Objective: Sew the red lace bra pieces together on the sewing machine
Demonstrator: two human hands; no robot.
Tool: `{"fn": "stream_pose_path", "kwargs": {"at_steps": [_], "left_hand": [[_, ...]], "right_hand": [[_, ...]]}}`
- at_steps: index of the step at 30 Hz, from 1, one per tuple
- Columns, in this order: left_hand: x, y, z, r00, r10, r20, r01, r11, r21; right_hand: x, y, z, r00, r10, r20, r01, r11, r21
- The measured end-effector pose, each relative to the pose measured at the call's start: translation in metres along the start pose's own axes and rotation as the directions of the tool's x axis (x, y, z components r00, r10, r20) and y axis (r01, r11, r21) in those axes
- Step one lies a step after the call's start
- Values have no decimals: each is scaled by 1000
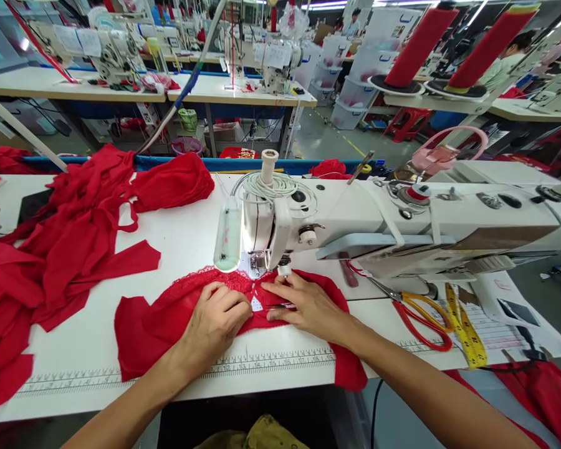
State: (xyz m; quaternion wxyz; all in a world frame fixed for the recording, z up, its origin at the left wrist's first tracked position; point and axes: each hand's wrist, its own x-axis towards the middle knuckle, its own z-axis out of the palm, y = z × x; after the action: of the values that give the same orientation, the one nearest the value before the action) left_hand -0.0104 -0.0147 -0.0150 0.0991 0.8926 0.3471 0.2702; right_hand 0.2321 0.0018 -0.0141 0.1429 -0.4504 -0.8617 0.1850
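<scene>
A red lace-edged garment [168,318], bra-like with two cups, lies under the needle area of a white sewing machine [262,231]. My left hand [219,315] rests on its left cup, fingers curled and pinching the cloth near the centre. My right hand [303,305] lies on the right cup, index finger stretched toward the middle. Between its finger and thumb shows a thin, dark pointed tool [280,306], mostly hidden by the hand. A small white patch [256,304] shows between the hands. The presser foot [257,265] sits just beyond the fingertips.
Red fabric pieces [75,249] are heaped at the left. Right of the machine bed lie orange-and-red-handled scissors [421,312], a yellow tape measure [465,330] and papers [518,312]. A printed ruler [271,362] runs along the front edge. Red thread cones [421,47] stand behind.
</scene>
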Motion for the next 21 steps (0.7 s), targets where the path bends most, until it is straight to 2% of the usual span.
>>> {"fn": "stream_pose_path", "kwargs": {"at_steps": [3, 5, 9, 11, 13, 16, 19, 21], "left_hand": [[0, 0, 2, 999, -37, -13, 37, 999, 17], [-2, -1, 3, 999, -45, -13, 45, 999, 16], [-5, -4, 2, 999, -33, -15, 33, 999, 19], [-5, -4, 2, 999, -26, -21, 27, 999, 25], [-4, -2, 1, 999, -26, -19, 26, 999, 40], [1, 3, 1, 1000, -11, -17, 13, 995, 104], [5, 4, 2, 1000, 13, -8, -12, 996, 84], [4, 2, 3, 1000, 22, 7, -22, 1000, -4]], "right_hand": [[-11, -3, -9, 1000, 17, 17, -15, 993, -118], [-20, -9, -13, 999, -26, 34, 32, 982, -188], [-35, -22, -18, 979, -89, 184, 140, 949, -283], [-37, -26, -22, 969, -81, 233, 146, 950, -277], [-37, -28, -28, 961, -104, 255, 152, 972, -177], [-29, -28, -32, 975, -130, 183, 135, 991, -15], [-15, -25, -22, 987, -138, 80, 142, 989, -50], [-6, -19, -11, 985, -152, 78, 159, 982, -104]]}}
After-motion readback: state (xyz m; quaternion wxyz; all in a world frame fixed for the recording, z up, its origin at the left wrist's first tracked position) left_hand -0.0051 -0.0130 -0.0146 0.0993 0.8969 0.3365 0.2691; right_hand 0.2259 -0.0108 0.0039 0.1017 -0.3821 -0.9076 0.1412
